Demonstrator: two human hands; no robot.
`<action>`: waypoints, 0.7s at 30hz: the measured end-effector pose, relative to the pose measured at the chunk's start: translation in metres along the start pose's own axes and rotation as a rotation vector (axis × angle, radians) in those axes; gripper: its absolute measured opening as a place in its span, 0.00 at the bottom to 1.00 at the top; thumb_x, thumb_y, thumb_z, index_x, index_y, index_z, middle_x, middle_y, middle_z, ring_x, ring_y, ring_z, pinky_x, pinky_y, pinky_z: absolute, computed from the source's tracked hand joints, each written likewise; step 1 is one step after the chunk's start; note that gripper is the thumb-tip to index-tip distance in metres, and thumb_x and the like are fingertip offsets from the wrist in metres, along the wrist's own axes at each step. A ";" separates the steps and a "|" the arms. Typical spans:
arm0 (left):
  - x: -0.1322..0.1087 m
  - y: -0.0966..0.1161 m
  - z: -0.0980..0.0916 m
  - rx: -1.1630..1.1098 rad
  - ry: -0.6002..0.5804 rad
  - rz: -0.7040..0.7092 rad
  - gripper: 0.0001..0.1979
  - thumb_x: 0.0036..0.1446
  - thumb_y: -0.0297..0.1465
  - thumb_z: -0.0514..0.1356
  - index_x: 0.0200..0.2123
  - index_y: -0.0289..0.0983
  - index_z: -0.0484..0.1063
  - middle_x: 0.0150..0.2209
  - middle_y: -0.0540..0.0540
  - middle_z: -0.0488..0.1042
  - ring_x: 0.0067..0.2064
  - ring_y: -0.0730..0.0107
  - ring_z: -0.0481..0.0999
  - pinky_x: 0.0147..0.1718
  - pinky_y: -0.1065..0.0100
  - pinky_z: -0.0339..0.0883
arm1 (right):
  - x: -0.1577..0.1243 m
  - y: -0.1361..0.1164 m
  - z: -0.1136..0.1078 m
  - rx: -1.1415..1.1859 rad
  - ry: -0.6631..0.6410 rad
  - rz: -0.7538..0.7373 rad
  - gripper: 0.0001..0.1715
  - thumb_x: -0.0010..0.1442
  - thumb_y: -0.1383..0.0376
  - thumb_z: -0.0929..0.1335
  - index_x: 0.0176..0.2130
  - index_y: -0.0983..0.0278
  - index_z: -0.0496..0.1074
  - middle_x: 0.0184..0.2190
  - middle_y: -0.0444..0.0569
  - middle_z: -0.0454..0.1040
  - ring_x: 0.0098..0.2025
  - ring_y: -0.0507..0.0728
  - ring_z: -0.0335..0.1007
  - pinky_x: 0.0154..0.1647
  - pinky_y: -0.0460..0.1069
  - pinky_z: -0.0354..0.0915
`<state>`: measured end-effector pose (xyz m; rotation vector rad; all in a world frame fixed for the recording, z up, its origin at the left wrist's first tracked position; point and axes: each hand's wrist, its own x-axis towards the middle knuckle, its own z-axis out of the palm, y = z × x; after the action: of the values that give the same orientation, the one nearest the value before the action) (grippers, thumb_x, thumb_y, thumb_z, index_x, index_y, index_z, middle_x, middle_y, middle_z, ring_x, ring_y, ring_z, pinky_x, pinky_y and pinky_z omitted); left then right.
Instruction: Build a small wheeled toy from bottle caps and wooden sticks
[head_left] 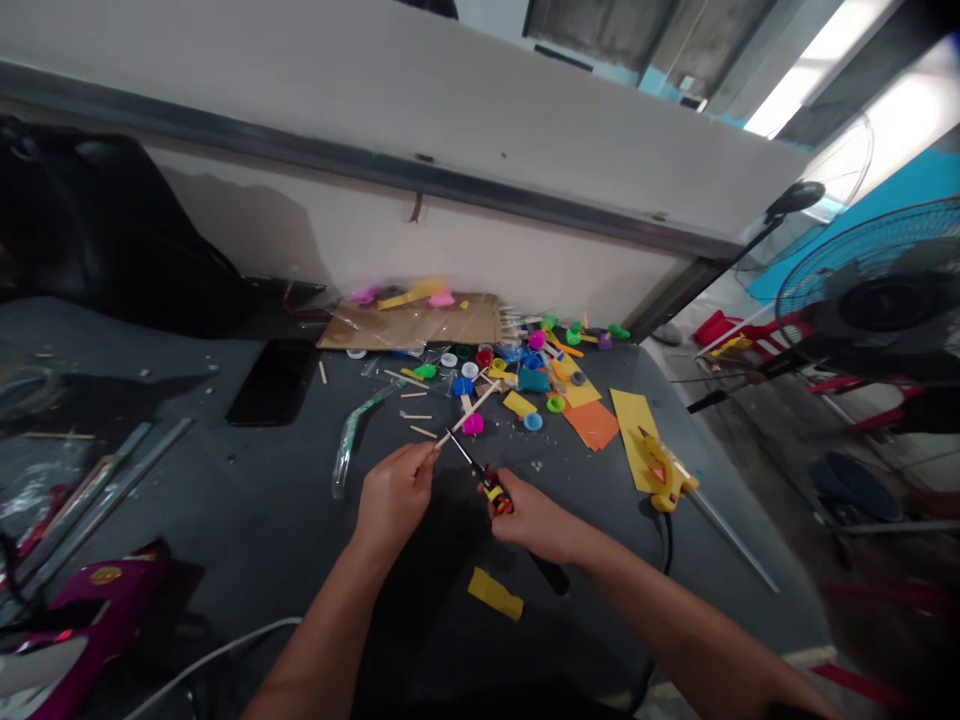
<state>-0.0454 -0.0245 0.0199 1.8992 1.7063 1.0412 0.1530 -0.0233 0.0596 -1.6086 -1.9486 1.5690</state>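
My left hand is closed in a pinch on the near end of a thin wooden stick, which points up and to the right. My right hand is wrapped round a hand tool with a slim metal end and a black, yellow and red handle; its exact kind is unclear. The tool's tip is beside the stick, just right of my left fingers; contact cannot be made out. A pink cap lies behind the stick. A black handle-like piece shows below my right wrist, and a yellow paper strip lies nearer me.
Bottle caps, cut sticks and paper scraps crowd the table's back, before a cardboard piece. A yellow glue gun with a black cable is at right. A phone and plastic-wrapped strip lie left. A fan stands beyond.
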 end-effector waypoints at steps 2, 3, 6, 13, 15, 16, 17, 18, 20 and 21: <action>0.000 -0.001 0.001 0.013 -0.006 0.006 0.12 0.61 0.29 0.50 0.33 0.38 0.74 0.33 0.46 0.77 0.36 0.67 0.75 0.36 0.70 0.62 | 0.001 -0.001 0.000 0.014 -0.031 0.002 0.20 0.42 0.67 0.65 0.39 0.65 0.63 0.31 0.44 0.67 0.32 0.53 0.61 0.31 0.47 0.55; 0.000 -0.002 0.001 0.020 -0.010 0.007 0.12 0.61 0.29 0.50 0.33 0.38 0.74 0.33 0.46 0.77 0.36 0.67 0.75 0.35 0.70 0.62 | 0.002 -0.001 0.000 0.027 -0.034 -0.003 0.21 0.42 0.67 0.65 0.40 0.65 0.64 0.30 0.44 0.66 0.32 0.53 0.60 0.31 0.47 0.55; -0.001 -0.003 0.001 0.027 -0.017 0.015 0.13 0.61 0.30 0.50 0.32 0.38 0.74 0.32 0.46 0.77 0.34 0.67 0.75 0.34 0.70 0.62 | 0.003 0.000 0.000 0.060 -0.043 -0.016 0.21 0.41 0.68 0.64 0.40 0.65 0.64 0.29 0.43 0.66 0.32 0.53 0.60 0.32 0.47 0.55; -0.001 -0.003 0.000 0.050 -0.026 0.025 0.12 0.61 0.30 0.51 0.31 0.38 0.73 0.32 0.47 0.77 0.35 0.67 0.75 0.34 0.70 0.62 | 0.004 -0.001 -0.003 0.054 -0.070 -0.003 0.18 0.42 0.68 0.64 0.38 0.65 0.65 0.27 0.42 0.66 0.31 0.53 0.60 0.32 0.47 0.55; -0.001 -0.003 -0.001 0.059 -0.034 0.025 0.12 0.61 0.30 0.51 0.31 0.39 0.73 0.33 0.46 0.77 0.35 0.67 0.75 0.34 0.70 0.62 | 0.004 -0.001 -0.004 0.053 -0.073 -0.003 0.17 0.43 0.68 0.64 0.37 0.64 0.64 0.26 0.41 0.66 0.30 0.52 0.60 0.31 0.46 0.55; -0.001 -0.002 -0.002 0.064 -0.042 0.021 0.12 0.61 0.30 0.51 0.31 0.39 0.73 0.33 0.46 0.77 0.35 0.67 0.75 0.33 0.70 0.61 | 0.004 -0.001 -0.004 0.055 -0.076 -0.002 0.17 0.43 0.68 0.64 0.37 0.64 0.64 0.26 0.41 0.66 0.30 0.52 0.60 0.31 0.46 0.54; -0.001 -0.002 -0.002 0.072 -0.051 0.016 0.12 0.61 0.29 0.51 0.30 0.39 0.73 0.33 0.46 0.77 0.34 0.67 0.75 0.33 0.70 0.61 | 0.004 -0.001 -0.004 0.057 -0.081 0.000 0.17 0.43 0.68 0.64 0.37 0.64 0.64 0.26 0.41 0.66 0.29 0.51 0.59 0.30 0.46 0.54; -0.001 -0.002 -0.002 0.079 -0.059 0.011 0.12 0.61 0.29 0.51 0.30 0.38 0.73 0.32 0.46 0.77 0.34 0.67 0.75 0.33 0.70 0.61 | 0.004 -0.001 -0.004 0.059 -0.086 0.003 0.17 0.43 0.68 0.64 0.38 0.64 0.64 0.26 0.41 0.66 0.29 0.51 0.59 0.29 0.46 0.53; -0.001 -0.002 -0.003 0.086 -0.067 0.008 0.12 0.61 0.29 0.51 0.29 0.38 0.73 0.32 0.46 0.77 0.34 0.67 0.75 0.33 0.70 0.61 | 0.004 -0.001 -0.005 0.060 -0.096 0.007 0.17 0.43 0.68 0.65 0.38 0.64 0.64 0.26 0.40 0.66 0.28 0.50 0.58 0.28 0.45 0.52; -0.001 -0.002 -0.003 0.086 -0.071 0.008 0.12 0.61 0.29 0.51 0.29 0.38 0.73 0.32 0.46 0.77 0.34 0.67 0.74 0.33 0.70 0.61 | 0.005 -0.001 -0.005 0.061 -0.100 0.006 0.17 0.43 0.68 0.65 0.37 0.64 0.64 0.26 0.40 0.66 0.28 0.50 0.58 0.28 0.45 0.52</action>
<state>-0.0489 -0.0256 0.0199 1.9726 1.7309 0.9052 0.1542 -0.0164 0.0605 -1.5421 -1.9256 1.7255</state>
